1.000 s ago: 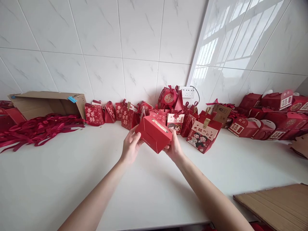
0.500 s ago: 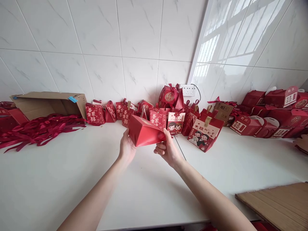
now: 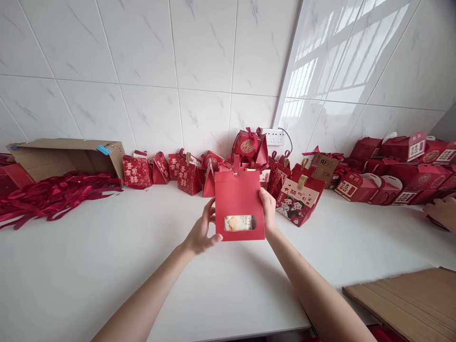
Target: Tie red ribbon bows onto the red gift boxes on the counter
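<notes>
A red gift box (image 3: pixel 239 197) is held upright in front of me, its plain panel facing me. Low on that panel, a rounded window shows a wrapped snack (image 3: pixel 238 223) inside. My left hand (image 3: pixel 203 232) supports the box's left side, thumb at the lower corner and the other fingers partly hidden behind it. On the right edge, my right hand (image 3: pixel 269 209) grips the box, with its fingertips behind. Just right of it stands a larger gift box (image 3: pixel 297 202) with a cartoon couple and a gold loop.
Several red gift boxes (image 3: pixel 137 172) line the wall, and more boxes (image 3: pixel 366 187) are stacked right. Dark red ribbons (image 3: pixel 60 197) spill from a cardboard carton (image 3: pixel 67 145). Another person's hand (image 3: pixel 441 211) shows at the right edge. A cardboard sheet (image 3: pixel 406 299) lies front right.
The gift box has turned from its side and underside to its windowed panel, now upright. Both hands have shifted slightly right and down with it.
</notes>
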`<state>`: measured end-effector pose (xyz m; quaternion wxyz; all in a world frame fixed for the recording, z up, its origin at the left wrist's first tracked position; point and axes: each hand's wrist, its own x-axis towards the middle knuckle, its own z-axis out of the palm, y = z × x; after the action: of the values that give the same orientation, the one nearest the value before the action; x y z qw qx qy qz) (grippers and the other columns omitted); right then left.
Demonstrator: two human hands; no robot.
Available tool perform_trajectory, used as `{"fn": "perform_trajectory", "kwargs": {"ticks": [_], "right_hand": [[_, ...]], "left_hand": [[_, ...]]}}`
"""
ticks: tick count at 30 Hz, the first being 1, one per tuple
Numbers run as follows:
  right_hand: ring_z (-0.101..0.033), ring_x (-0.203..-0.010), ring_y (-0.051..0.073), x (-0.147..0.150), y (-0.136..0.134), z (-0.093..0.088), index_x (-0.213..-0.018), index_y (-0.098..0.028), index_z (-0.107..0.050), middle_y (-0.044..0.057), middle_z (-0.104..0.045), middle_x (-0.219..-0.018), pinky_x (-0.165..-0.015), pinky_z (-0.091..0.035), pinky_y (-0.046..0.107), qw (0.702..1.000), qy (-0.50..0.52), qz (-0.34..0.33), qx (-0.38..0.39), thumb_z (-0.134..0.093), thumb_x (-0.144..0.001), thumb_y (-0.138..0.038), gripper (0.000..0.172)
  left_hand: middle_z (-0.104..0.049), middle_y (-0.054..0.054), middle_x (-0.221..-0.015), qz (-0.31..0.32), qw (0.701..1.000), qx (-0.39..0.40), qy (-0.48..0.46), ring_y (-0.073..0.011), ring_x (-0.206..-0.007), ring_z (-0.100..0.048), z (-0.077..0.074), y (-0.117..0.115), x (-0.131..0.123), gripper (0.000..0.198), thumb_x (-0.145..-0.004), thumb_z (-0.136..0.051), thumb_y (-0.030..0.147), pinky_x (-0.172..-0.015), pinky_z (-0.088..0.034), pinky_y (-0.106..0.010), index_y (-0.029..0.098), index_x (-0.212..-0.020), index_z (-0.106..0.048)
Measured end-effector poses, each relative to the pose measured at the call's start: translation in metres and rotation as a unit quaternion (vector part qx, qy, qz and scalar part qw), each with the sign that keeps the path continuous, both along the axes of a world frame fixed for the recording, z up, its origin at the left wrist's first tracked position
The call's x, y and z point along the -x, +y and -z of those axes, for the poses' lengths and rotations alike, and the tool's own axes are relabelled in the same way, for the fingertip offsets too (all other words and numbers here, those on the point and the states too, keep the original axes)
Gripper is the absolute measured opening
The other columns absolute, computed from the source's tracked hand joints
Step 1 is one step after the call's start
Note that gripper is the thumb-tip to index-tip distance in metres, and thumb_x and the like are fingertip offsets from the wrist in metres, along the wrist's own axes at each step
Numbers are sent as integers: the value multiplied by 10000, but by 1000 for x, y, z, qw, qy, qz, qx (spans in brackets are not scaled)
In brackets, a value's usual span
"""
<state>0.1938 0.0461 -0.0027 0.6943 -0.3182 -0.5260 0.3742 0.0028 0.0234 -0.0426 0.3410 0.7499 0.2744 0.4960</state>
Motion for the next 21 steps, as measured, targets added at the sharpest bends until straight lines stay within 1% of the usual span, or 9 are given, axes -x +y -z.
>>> {"fn": "perform_trajectory", "kwargs": {"ticks": [1,3,6,8,12,14,17,21], "right_hand": [[-441,-574,144,0,-1,1,-660,-213,-500,-18,-498,-636,-550,-413,266,1000,5,-4,-4,-539,-766,-558,364],[-442,-605,144,2,-4,3,-680,-212,-521,-19,-500,-663,-578,-407,265,1000,2,-18,-18,-543,-766,-535,335],[-453,-639,150,4,-5,5,-709,-208,-548,-10,-520,-700,-605,-401,271,999,-10,-27,-36,-520,-780,-523,324],[-450,-648,151,4,-6,5,-719,-205,-557,-7,-527,-713,-613,-393,271,998,-17,-27,-46,-517,-782,-520,324],[-440,-637,150,4,-7,2,-716,-204,-549,-4,-519,-705,-604,-384,271,997,-27,-24,-61,-514,-774,-542,344],[-436,-625,151,4,-7,2,-707,-204,-541,-4,-513,-694,-596,-383,272,997,-32,-21,-64,-510,-770,-558,360],[-444,-634,153,4,-7,3,-708,-203,-537,0,-522,-704,-599,-386,271,997,-37,-20,-68,-506,-768,-573,376],[-455,-645,156,4,-8,4,-725,-199,-547,6,-540,-719,-594,-388,268,997,-37,-28,-67,-501,-773,-578,384]], "left_hand": [[-587,-136,-1154,-4,1000,-10,17,-267,-950,-626,0,0,1,884,-721,-614,554,-824,-478,-417,232,-1412,-166],[-600,-136,-1149,-17,998,-42,35,-301,-1034,-603,0,1,3,854,-718,-623,463,-816,-483,-429,217,-1397,-167],[-620,-119,-1104,-24,994,-94,44,-295,-1013,-616,0,2,6,803,-728,-601,394,-762,-502,-417,222,-1376,-160],[-609,-126,-1126,-22,991,-122,46,-287,-995,-623,1,3,6,779,-742,-590,363,-747,-509,-418,232,-1374,-154],[-561,-152,-1209,-31,987,-155,21,-305,-1036,-602,5,6,5,801,-702,-629,381,-791,-510,-468,241,-1364,-201],[-558,-160,-1213,-33,987,-154,18,-309,-1031,-602,6,7,6,803,-696,-633,385,-772,-518,-463,237,-1362,-209],[-574,-160,-1185,-32,987,-156,32,-307,-1010,-613,6,7,6,790,-717,-609,389,-731,-524,-438,219,-1360,-183],[-608,-130,-1104,-23,982,-184,38,-299,-1002,-617,3,6,5,756,-747,-578,402,-752,-516,-438,205,-1348,-165]]}}
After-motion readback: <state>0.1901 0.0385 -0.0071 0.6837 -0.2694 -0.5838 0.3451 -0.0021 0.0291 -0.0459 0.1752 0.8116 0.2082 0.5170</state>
